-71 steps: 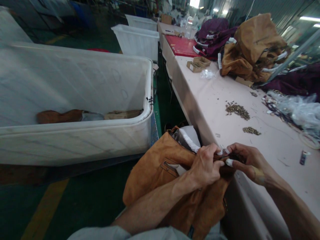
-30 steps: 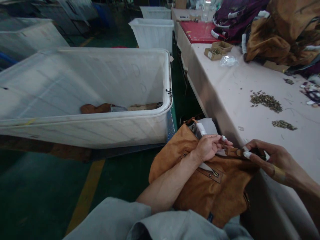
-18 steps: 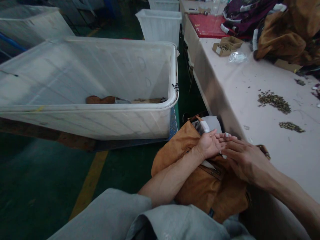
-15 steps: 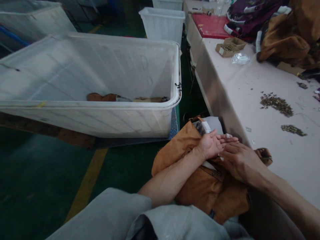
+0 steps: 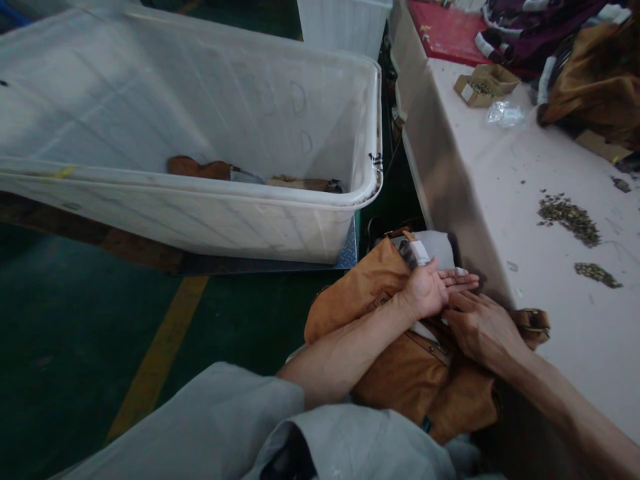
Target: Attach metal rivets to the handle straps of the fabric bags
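Note:
A tan bag (image 5: 380, 273) with a zipped pocket rests across my lap, beside the table edge. Over its upper part lies my left hand (image 5: 430, 288), palm up, with fingers stretched out and white tape around a fingertip. My right hand (image 5: 483, 327) is bent in from the right, its fingertips drawn together against the left palm. Anything between those fingertips is too small or hidden to make out. Beyond the left hand, a strap wrapped in white (image 5: 419, 252) sticks up from the bag. A brown strap end with a buckle (image 5: 534, 325) hangs over the table edge.
On the table (image 5: 565, 353) lie a large pile of small metal pieces (image 5: 570, 219) and a smaller one (image 5: 597, 274). Farther back are a small cardboard box (image 5: 485, 85), a clear plastic bag (image 5: 506, 113) and more bags (image 5: 590, 80). A large white bin (image 5: 250, 213) stands at left.
The view has tilted down a little, so bin and table sit higher. My right fingertips have shifted slightly at the left palm; the left hand stays palm up.

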{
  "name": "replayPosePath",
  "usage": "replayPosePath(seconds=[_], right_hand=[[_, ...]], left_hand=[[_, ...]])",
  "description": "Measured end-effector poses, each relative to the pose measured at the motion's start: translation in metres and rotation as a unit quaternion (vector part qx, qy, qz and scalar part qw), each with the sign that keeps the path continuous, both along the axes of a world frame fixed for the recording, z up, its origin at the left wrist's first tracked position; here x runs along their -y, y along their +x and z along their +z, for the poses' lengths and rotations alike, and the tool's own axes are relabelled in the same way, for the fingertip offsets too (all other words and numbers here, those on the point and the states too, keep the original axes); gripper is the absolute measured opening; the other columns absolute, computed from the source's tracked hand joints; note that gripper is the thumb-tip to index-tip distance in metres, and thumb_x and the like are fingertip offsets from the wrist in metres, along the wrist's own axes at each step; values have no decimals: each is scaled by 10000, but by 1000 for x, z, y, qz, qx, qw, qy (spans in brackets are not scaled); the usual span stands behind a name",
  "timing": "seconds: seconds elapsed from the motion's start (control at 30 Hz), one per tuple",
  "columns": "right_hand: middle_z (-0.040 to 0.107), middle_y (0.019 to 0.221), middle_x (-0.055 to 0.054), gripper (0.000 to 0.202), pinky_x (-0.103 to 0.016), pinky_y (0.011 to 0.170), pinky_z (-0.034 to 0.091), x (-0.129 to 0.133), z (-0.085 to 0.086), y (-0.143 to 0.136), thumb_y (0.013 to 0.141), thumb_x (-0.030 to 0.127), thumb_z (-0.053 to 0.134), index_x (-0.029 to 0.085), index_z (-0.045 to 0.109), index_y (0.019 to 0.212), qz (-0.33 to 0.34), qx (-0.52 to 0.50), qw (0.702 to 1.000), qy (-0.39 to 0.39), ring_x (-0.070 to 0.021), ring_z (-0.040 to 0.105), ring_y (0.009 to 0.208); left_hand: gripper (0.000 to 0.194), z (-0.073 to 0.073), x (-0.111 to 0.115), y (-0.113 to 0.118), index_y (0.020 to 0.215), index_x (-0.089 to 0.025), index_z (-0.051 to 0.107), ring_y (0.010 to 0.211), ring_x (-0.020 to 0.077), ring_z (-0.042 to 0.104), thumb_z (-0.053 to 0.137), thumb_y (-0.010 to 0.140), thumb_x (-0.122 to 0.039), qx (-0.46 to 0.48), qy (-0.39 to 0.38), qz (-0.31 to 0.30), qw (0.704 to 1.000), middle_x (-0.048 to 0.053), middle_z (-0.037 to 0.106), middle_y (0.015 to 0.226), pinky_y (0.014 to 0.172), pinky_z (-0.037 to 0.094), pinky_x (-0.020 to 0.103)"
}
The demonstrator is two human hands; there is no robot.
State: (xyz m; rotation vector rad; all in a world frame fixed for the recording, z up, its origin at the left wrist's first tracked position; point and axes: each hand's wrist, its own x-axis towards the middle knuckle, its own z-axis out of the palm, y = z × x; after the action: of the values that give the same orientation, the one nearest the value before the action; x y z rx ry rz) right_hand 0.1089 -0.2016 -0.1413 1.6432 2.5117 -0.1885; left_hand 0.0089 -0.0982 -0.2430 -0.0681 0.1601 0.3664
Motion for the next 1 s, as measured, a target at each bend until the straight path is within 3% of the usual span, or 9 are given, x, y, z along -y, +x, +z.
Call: replayPosePath(seconds=[0.13, 0.3, 0.43, 0.53, 0.63, 0.7, 0.8, 0.9, 1.0], right_hand=[[642, 897, -76, 182, -365, 785, 345, -4, -2, -3, 892, 114, 547, 199, 640, 760, 1, 18, 1000, -7, -226, 553, 832], [647, 950, -149, 131, -411, 826, 386, -4, -9, -10, 859, 92, 534, 155, 649, 867, 37, 73, 996, 19, -291, 570, 899], [642, 936, -197, 148, -459, 816, 409, -4, -12, -14, 842, 90, 525, 117, 649, 920, 77, 123, 988, 48, -339, 565, 893], [635, 922, -166, 129, -458, 808, 424, -5, 4, -12, 846, 106, 526, 136, 613, 937, 70, 79, 993, 50, -322, 563, 873], [611, 950, -113, 96, -414, 794, 447, 0, 39, 3, 897, 156, 521, 179, 548, 986, 12, -70, 997, 41, -276, 560, 875], [581, 958, -82, 109, -365, 756, 457, 10, 65, 26, 938, 190, 505, 200, 510, 1046, -51, -174, 982, 53, -237, 551, 849], [528, 904, -40, 66, -325, 690, 442, 36, 86, 78, 955, 219, 502, 228, 478, 1016, -173, -211, 956, 111, -197, 523, 767], [511, 845, -16, 61, -326, 653, 423, 67, 75, 135, 950, 263, 526, 239, 472, 934, -282, -153, 935, 152, -185, 509, 701], [516, 800, -5, 97, -337, 633, 414, 94, 44, 174, 944, 296, 551, 239, 474, 926, -310, -104, 936, 132, -192, 508, 665]], left_hand=[[690, -2, -1, -1, 1049, 8, 681, 1120, 354, 688, 238, 1038, -522, 5, 4, 3, 1000, 296, 708, 1144, 1050, 443, 496], [743, 0, -2, -5, 1021, 9, 693, 1087, 333, 708, 181, 1046, -529, -11, 29, 15, 999, 276, 727, 1106, 1125, 380, 479], [651, 8, -3, -6, 966, -18, 694, 1073, 317, 716, 292, 1037, -525, -44, 66, 43, 996, 259, 739, 1076, 1147, 369, 455], [541, 21, -2, -5, 927, -57, 685, 1083, 293, 707, 439, 1004, -533, -76, 89, 63, 991, 226, 743, 1045, 1120, 410, 431], [437, 41, 0, -5, 939, -91, 687, 1058, 255, 697, 612, 938, -522, -120, 192, 115, 967, 162, 738, 1012, 1071, 458, 397], [405, 59, 5, -5, 993, -110, 703, 1030, 238, 685, 685, 901, -504, -157, 356, 139, 911, 129, 730, 1026, 1015, 482, 370], [438, 86, 14, -3, 1109, -136, 710, 1002, 231, 656, 759, 847, -484, -205, 611, 152, 749, 111, 708, 1078, 933, 494, 338], [453, 105, 23, 7, 1164, -159, 697, 1035, 243, 637, 771, 835, -462, -217, 738, 172, 616, 110, 681, 1125, 944, 492, 340], [284, 111, 27, 24, 1137, -184, 713, 1077, 242, 633, 674, 919, -362, -237, 777, 168, 559, 100, 681, 1127, 992, 479, 341]])
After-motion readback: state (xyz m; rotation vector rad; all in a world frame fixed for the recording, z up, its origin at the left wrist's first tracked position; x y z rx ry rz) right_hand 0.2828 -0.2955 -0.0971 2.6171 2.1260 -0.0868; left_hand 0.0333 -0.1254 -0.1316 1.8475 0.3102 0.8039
